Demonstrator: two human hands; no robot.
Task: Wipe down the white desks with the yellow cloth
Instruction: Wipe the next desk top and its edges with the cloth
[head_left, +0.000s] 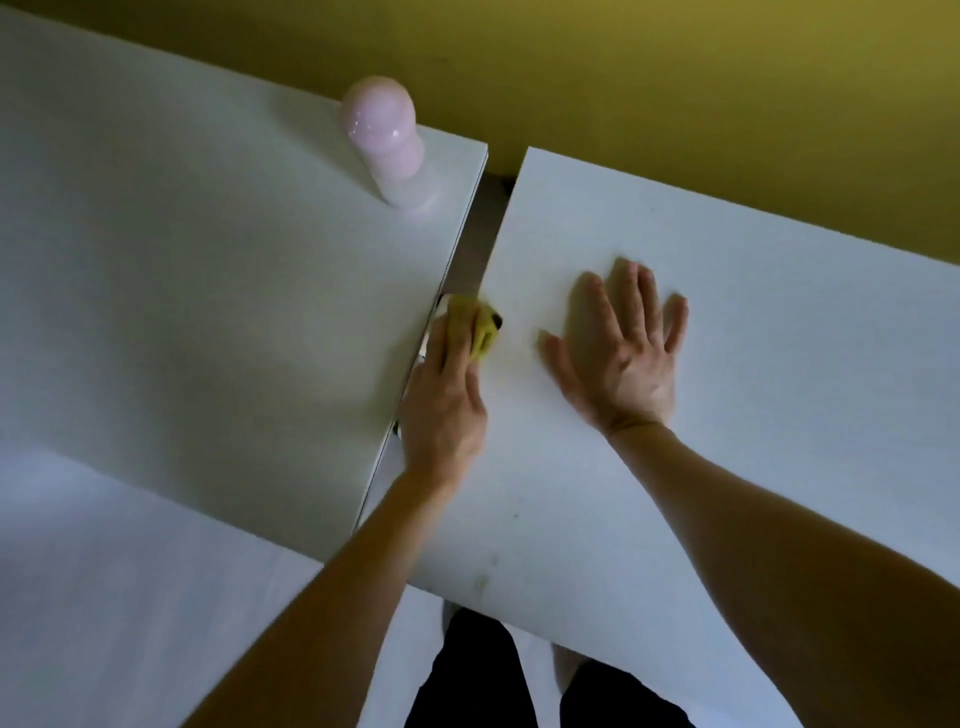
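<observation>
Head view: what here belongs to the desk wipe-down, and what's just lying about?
Job:
yellow cloth, held by the left hand at the edge of the right desk, by the gap
right hand, flat on the right desk
left desk

Lying about:
glossy pink bulbous ornament, standing on the left desk near its back corner

Left desk (182, 270) holds a pink object (387, 145), perhaps a vase; right hand (621, 353) rests on right desk (753, 322).
</observation>
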